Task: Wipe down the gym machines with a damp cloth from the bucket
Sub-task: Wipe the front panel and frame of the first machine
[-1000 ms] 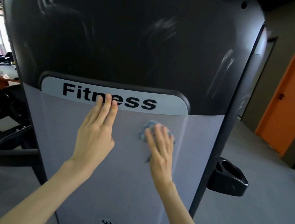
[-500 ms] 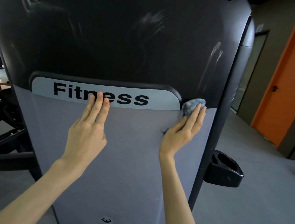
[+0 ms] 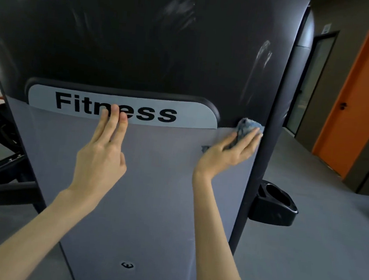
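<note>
Here, right hand [image 3: 229, 152] presses cloth [image 3: 248, 125] onto machine [image 3: 152, 193].

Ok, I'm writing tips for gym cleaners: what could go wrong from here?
The cloth is bunched under the right hand at the right edge of the panel; one more push could run it off.
The bare left hand lies flat on the panel, fingertips on the label, and may leave prints.
Streaks on the dark cover above could be missed.
</note>
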Demonstrator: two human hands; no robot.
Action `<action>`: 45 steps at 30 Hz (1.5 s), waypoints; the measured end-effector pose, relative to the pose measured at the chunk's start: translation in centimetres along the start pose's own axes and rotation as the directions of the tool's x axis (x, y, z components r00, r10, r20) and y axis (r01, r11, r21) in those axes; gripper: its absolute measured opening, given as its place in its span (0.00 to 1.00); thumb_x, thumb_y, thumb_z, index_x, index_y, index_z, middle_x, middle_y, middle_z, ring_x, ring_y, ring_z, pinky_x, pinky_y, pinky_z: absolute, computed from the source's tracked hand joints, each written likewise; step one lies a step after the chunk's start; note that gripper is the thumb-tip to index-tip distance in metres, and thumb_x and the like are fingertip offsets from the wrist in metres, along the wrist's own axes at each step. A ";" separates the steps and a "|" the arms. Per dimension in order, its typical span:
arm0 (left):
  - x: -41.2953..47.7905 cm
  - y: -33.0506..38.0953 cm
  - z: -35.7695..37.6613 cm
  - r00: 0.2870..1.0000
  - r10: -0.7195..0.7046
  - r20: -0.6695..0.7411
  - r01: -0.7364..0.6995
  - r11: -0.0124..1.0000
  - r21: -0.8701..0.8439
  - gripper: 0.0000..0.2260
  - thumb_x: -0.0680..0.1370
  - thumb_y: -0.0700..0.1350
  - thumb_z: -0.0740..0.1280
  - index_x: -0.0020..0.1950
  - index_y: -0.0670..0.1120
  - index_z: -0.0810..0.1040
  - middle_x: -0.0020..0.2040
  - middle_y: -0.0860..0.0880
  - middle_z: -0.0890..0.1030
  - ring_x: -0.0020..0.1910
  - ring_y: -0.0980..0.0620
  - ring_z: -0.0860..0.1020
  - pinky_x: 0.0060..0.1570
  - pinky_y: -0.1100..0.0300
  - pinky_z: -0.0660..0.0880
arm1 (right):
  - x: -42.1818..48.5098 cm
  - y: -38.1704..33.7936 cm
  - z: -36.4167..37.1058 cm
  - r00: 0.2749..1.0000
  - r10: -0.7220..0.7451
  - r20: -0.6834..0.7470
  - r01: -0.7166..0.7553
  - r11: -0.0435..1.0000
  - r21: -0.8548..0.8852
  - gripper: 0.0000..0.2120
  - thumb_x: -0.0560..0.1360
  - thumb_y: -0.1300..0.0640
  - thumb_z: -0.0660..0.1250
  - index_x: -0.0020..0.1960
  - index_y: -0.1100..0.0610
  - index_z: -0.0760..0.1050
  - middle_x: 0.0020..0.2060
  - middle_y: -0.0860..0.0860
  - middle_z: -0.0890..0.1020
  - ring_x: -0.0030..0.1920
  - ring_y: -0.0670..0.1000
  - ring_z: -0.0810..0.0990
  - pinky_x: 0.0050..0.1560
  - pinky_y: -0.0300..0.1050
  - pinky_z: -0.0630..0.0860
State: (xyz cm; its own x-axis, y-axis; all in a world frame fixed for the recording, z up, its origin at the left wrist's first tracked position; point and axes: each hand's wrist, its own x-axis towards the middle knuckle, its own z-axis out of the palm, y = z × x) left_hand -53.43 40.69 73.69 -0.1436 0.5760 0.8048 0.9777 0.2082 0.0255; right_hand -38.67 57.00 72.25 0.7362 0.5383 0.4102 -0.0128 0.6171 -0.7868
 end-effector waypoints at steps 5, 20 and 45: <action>0.0 0.5 -0.3 0.997 -0.033 0.064 0.032 0.999 0.026 0.35 0.69 0.29 0.67 0.75 0.37 0.60 0.77 0.42 0.56 0.76 0.43 0.56 0.35 0.55 0.79 | -3.2 5.4 -4.0 0.989 0.146 -0.027 -0.145 0.989 0.026 0.20 0.82 0.63 0.58 0.74 0.57 0.66 0.74 0.52 0.65 0.73 0.47 0.65 0.70 0.50 0.67; -0.1 0.1 -0.5 0.995 -0.032 0.093 0.030 0.999 0.022 0.37 0.69 0.28 0.68 0.76 0.39 0.59 0.78 0.45 0.55 0.76 0.46 0.56 0.33 0.60 0.77 | -0.3 1.7 -1.0 0.999 -0.024 0.043 0.023 0.999 0.027 0.23 0.81 0.67 0.55 0.74 0.55 0.65 0.73 0.52 0.66 0.73 0.51 0.64 0.70 0.53 0.66; 0.3 -1.0 -1.8 0.991 -0.022 0.129 0.028 0.999 -0.039 0.38 0.70 0.28 0.64 0.77 0.47 0.57 0.78 0.54 0.52 0.76 0.54 0.53 0.31 0.70 0.71 | -4.0 0.8 -2.8 0.863 -0.368 0.347 0.337 0.930 0.147 0.20 0.81 0.70 0.56 0.73 0.63 0.64 0.74 0.59 0.64 0.76 0.54 0.59 0.76 0.57 0.54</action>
State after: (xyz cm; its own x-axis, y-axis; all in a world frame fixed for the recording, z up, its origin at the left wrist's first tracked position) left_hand -54.16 39.21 74.99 -0.1840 0.6685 0.7206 0.9786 0.1932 0.0707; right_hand -39.75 53.73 68.69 0.4052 0.4367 0.8032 0.1368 0.8397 -0.5255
